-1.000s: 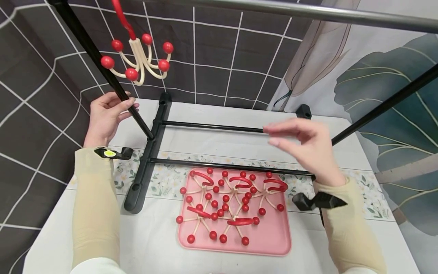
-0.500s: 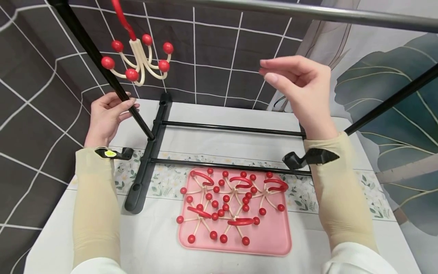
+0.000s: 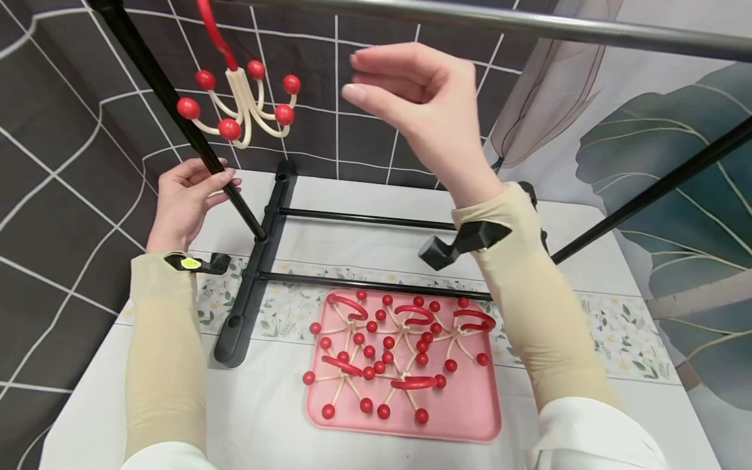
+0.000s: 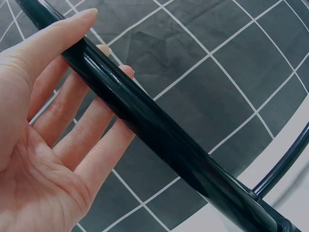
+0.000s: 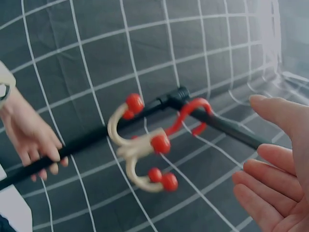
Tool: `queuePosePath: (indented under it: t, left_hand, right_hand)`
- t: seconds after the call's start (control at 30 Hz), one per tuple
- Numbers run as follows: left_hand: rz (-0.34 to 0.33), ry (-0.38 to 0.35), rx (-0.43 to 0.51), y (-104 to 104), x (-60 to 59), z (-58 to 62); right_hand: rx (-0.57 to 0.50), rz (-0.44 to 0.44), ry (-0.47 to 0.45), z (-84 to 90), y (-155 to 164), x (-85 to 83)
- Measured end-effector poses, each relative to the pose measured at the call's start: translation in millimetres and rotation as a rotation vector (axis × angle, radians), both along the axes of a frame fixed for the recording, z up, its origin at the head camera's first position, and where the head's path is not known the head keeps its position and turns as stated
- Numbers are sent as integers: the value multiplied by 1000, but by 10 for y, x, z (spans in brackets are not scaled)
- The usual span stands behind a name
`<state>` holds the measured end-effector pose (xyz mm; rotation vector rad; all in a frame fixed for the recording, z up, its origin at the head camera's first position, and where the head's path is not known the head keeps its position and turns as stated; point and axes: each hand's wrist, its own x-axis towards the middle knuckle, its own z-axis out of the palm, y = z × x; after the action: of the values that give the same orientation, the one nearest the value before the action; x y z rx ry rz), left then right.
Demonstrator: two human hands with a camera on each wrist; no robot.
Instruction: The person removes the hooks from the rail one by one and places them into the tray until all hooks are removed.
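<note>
In the head view my left hand (image 3: 181, 203) holds the black upright pole (image 3: 196, 145) of a rack. The left wrist view shows that hand's thumb (image 4: 72, 31) across the front of the pole (image 4: 154, 126), fingers behind it. A hanger (image 3: 239, 91) with a red hook and several cream arms tipped with red balls hangs at the upper left. In the right wrist view its hook hooks over the top crossbar (image 5: 231, 131). My right hand (image 3: 435, 108) is raised right of the hanger, apart from it, thumb and fingers spread and holding nothing.
A pink tray (image 3: 464, 418) on the white table (image 3: 258, 418) bears several similar hangers (image 3: 405, 382) lying close together. Black lower bars (image 3: 376, 283) of the rack cross behind it. Another upright pole (image 3: 652, 186) stands at the right.
My right hand has risen from beside the rack's lower bars and moved left toward the hanging hanger. The left hand stays on the pole.
</note>
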<state>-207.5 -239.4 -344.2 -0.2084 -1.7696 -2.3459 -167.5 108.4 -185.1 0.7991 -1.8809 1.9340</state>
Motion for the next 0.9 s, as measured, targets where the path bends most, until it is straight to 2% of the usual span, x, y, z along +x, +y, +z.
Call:
queuePosePath:
  t: [0.1,0.2,0.33,0.4,0.53,0.7,0.9]
  left_hand:
    - [0,-7,-13,4,8,-17]
    - [1,-13,-19,1,20,-29]
    - [9,-13,-16,-1,20,-24]
    - [9,-14,-17,1,15,-22]
    - [-2,-5,-10,7,10,-32]
    - [-12,15,-6,16,-3,-42]
    - [-17,18,-6,30,-27,-37]
  right_hand:
    - [44,7,33,47,-176,3]
    - [56,30,8,130,-354,23]
    - [32,57,-102,273,-586,38]
    - [47,49,-118,306,-684,18]
    - [124,0,-101,294,-862,-53]
    - [223,-100,-28,260,-1063,-165]
    - [327,-208,35,275,-1151,-292]
